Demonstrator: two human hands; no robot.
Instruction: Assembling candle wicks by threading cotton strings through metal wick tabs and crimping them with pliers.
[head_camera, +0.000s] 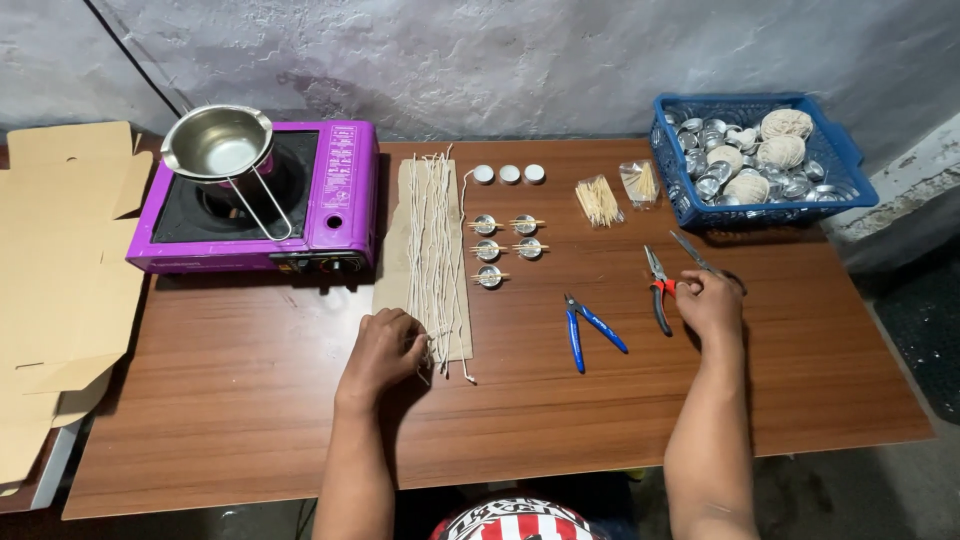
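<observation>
Both forearms reach up from the bottom edge. Left hand (385, 345), centre-left of the frame, is knuckles up, fingers curled down and pinched together. Right hand (708, 300), centre-right, is loosely closed, palm down, wrist straight.

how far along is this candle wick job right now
Done: five small metal cups hold wicks propped by sticks, and cut wick strings lie in rows on the cardboard strip. In hand: left hand pinches string ends; right hand rests at the red pliers. Left: many bare cups fill the blue basket.
</observation>
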